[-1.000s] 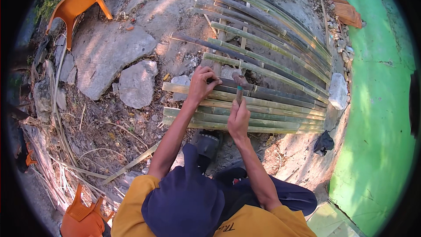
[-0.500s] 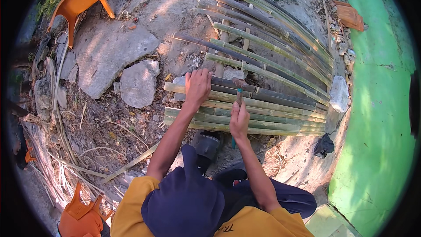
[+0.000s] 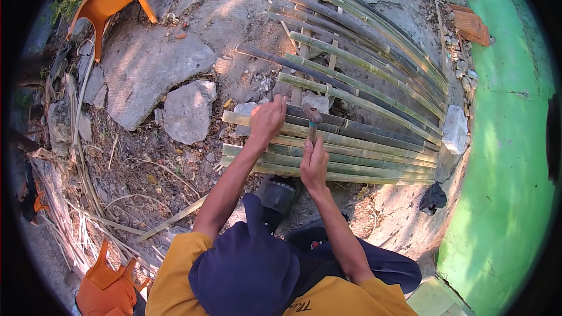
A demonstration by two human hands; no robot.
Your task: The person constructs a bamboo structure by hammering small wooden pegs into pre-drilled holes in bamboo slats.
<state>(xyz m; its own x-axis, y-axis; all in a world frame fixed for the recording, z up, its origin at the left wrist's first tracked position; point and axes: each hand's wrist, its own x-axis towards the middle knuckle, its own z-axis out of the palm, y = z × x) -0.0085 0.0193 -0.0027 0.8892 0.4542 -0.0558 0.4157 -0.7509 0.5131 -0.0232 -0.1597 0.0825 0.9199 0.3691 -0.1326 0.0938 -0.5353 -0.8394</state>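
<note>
My right hand (image 3: pixel 314 165) is wrapped round the handle of a hammer (image 3: pixel 312 116). Its rusty head hangs over the left part of a dark bamboo slat (image 3: pixel 345 123), a little to the right of my left hand. My left hand (image 3: pixel 268 118) is closed at the left end of that slat, over the neighbouring pale slat (image 3: pixel 236 119). Whatever its fingers grip is hidden. Nearer to me, several green bamboo slats (image 3: pixel 374 170) lie side by side, close together.
More bamboo slats (image 3: pixel 363 64) fan out beyond, with gaps between. A white stone block (image 3: pixel 455 130) sits at their right ends. Broken concrete slabs (image 3: pixel 188 111) and an orange plastic chair (image 3: pixel 111 0) are on the left. Green sheeting (image 3: pixel 503 140) runs along the right.
The hammer head has shifted left toward my left hand, and its handle is tilted differently. My left hand stays by the slat's end. The whole view has moved slightly.
</note>
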